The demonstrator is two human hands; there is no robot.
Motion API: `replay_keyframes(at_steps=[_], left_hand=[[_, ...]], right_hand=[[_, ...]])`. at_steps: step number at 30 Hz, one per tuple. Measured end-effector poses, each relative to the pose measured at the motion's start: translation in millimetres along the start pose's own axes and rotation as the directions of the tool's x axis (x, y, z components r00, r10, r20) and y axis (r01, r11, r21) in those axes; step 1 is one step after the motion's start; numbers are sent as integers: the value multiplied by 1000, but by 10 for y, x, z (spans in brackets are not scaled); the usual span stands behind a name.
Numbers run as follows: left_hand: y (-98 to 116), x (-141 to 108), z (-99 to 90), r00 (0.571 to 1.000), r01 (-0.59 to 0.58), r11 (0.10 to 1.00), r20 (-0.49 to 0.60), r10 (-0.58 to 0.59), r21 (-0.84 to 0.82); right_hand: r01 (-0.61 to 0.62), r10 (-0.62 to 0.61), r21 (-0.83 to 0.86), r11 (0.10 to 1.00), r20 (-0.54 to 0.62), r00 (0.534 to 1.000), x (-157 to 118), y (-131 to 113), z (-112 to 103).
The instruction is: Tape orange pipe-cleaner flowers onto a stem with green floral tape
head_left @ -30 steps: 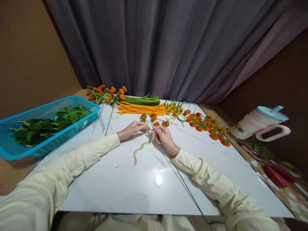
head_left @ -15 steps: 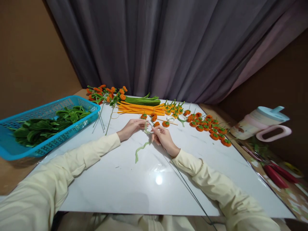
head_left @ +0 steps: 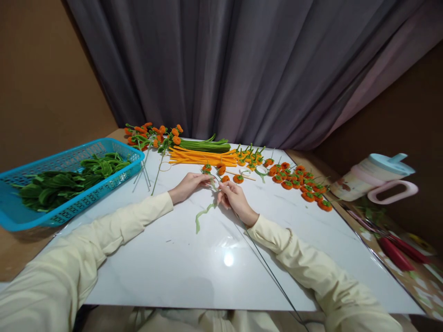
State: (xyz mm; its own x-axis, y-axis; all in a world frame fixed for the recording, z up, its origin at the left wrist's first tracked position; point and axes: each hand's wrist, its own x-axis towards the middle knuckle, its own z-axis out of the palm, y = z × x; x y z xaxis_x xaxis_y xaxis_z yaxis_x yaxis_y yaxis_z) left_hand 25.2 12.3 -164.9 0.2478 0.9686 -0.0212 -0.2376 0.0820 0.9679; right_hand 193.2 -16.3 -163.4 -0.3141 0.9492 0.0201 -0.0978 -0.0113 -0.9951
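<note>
Over the middle of the white table sheet, my left hand [head_left: 188, 188] is closed, its fingertips pinching a strip of pale green floral tape [head_left: 203, 214]. The strip's loose end hangs down in a wavy line below my hands. Close beside it, my right hand [head_left: 238, 202] pinches a thin dark floral wire [head_left: 272, 272], which runs under the right wrist and past the front table edge. The tape and the wire meet between the fingertips; how they join is too small to make out. Orange fuzzy flower heads [head_left: 238, 179] lie just beyond my fingers.
A blue basket [head_left: 136, 159] with fuzzy green leaves stands left. Orange flowers [head_left: 176, 131], green pipe cleaners [head_left: 207, 145] and orange ones [head_left: 200, 156] lie at the back. Tape rolls [head_left: 262, 170] sit near more flower heads [head_left: 301, 177]. A cup [head_left: 363, 177] and red-handled pliers [head_left: 396, 253] are right.
My left hand has shifted slightly, and the tape between my fingertips sits at a different angle. The hanging tape end has swung a little to the right. My right hand barely moves.
</note>
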Motion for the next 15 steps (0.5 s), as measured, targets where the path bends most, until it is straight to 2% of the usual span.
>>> replay_keyframes(at_steps=[5, 9, 12, 15], left_hand=[[-3, 4, -2, 1000, -3, 1000, -17, 3, 18], [-10, 7, 3, 999, -27, 998, -46, 29, 49], [-18, 9, 7, 997, -48, 994, -61, 54, 98], [-16, 17, -8, 994, -73, 982, -73, 87, 174]], right_hand=[[-15, 15, -6, 1000, 30, 999, 2, -1, -6], [-59, 63, -36, 998, 110, 992, 3, 0, -7], [-83, 93, -68, 994, 167, 982, 6, -6, -10], [-83, 97, -87, 993, 169, 981, 11, -21, -19]])
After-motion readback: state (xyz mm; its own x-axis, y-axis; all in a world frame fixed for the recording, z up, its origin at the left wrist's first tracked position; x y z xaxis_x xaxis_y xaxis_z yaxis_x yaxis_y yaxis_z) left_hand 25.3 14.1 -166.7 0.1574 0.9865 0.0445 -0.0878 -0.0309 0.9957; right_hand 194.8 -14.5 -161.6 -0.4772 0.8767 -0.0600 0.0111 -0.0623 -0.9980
